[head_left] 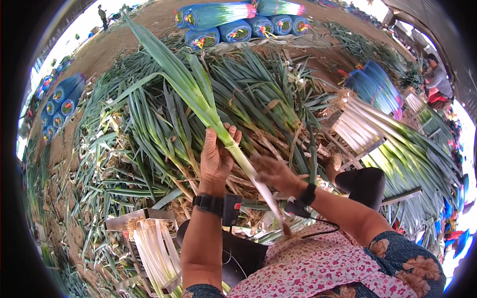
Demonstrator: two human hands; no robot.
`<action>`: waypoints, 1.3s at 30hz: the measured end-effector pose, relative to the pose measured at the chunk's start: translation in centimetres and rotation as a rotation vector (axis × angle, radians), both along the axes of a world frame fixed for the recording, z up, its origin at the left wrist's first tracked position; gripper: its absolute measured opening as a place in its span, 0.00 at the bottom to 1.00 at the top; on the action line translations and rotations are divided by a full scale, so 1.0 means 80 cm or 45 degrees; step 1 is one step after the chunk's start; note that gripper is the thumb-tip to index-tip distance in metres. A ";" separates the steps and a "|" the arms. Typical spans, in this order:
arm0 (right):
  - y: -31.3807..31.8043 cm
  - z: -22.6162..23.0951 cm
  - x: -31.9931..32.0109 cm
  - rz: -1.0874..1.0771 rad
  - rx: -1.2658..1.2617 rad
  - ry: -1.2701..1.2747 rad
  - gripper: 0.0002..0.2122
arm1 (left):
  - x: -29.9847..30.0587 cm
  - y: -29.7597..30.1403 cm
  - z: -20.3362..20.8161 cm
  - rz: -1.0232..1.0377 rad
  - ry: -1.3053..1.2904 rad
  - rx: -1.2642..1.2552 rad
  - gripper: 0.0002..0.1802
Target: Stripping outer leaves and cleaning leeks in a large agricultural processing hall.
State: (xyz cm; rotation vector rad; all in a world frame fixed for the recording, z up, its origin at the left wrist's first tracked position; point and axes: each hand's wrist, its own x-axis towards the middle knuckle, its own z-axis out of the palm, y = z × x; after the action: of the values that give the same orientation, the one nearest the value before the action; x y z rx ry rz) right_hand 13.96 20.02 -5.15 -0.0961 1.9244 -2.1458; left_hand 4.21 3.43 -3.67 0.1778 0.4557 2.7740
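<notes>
My left hand point(218, 154) is closed around a long green onion point(245, 165) at the place where its leaves meet the pale shank. The stalk lies aslant, its dark green leaves reaching to the far left and its root end pointing down toward my lap. My right hand point(278, 175) is right beside the white shank; motion smears its fingers, so I cannot tell whether they grip it. Beneath both hands spreads a heap of untrimmed green onions point(171, 129) with brown roots and dry outer leaves.
White-stemmed onions point(155, 248) lie in a metal frame at the near left, and more trimmed onions point(365, 124) fill a rack on the right. Blue-wrapped bundles point(218, 17) are stacked at the back; others point(62, 107) stand far left. A person point(438, 82) sits at far right.
</notes>
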 end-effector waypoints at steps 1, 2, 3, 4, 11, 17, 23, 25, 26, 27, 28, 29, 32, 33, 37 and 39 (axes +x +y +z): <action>0.003 0.005 -0.016 0.013 0.186 0.093 0.28 | 0.005 0.000 -0.004 -0.005 -0.006 0.001 0.16; -0.006 0.024 -0.025 -0.041 0.356 0.364 0.26 | 0.009 -0.001 -0.005 0.005 -0.002 -0.019 0.16; -0.015 0.047 -0.035 -0.104 0.529 0.638 0.23 | 0.006 0.001 -0.008 0.006 0.006 -0.039 0.15; -0.022 0.060 -0.046 -0.113 0.534 0.645 0.23 | 0.003 0.002 -0.016 0.017 -0.053 -0.061 0.13; -0.015 0.066 -0.048 -0.124 0.899 0.965 0.07 | 0.014 0.014 0.006 0.069 0.009 -0.223 0.14; -0.023 0.072 -0.013 -0.058 0.086 0.874 0.04 | -0.007 0.001 0.000 0.223 0.009 -0.324 0.14; 0.036 0.090 0.053 0.154 -0.373 -0.124 0.04 | -0.016 -0.026 0.008 0.375 -0.018 -0.354 0.17; 0.067 0.061 0.079 0.256 0.442 -0.280 0.05 | -0.022 -0.038 0.006 0.472 -0.052 -0.373 0.20; 0.090 0.025 0.099 0.435 0.819 -0.238 0.07 | -0.022 -0.038 0.018 0.504 -0.054 -0.382 0.21; 0.115 -0.014 0.120 0.607 1.203 -0.186 0.08 | -0.025 -0.040 0.023 0.494 -0.046 -0.376 0.21; 0.132 -0.041 0.145 0.811 1.465 -0.262 0.10 | -0.031 -0.050 0.023 0.583 -0.052 -0.395 0.19; 0.146 -0.060 0.167 1.015 1.723 -0.344 0.12 | -0.034 -0.059 0.023 0.669 -0.060 -0.413 0.17; 0.180 -0.080 0.184 0.772 1.854 -0.179 0.14 | -0.039 -0.078 0.029 0.740 0.015 -0.385 0.16; 0.170 -0.075 0.173 0.546 1.713 0.082 0.16 | -0.033 -0.074 0.035 0.749 0.001 -0.388 0.17; 0.068 -0.018 0.080 0.102 1.035 0.204 0.19 | -0.023 -0.063 0.031 0.775 -0.005 -0.407 0.17; 0.027 0.004 0.041 0.044 0.995 0.199 0.16 | -0.028 -0.053 0.025 0.691 -0.026 -0.379 0.16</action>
State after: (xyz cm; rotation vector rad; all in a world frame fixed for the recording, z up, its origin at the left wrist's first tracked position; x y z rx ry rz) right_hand 17.26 22.18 -4.83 -0.1450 2.6702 -1.2572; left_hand 1.97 -0.82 -1.63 -0.0566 1.0349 3.1662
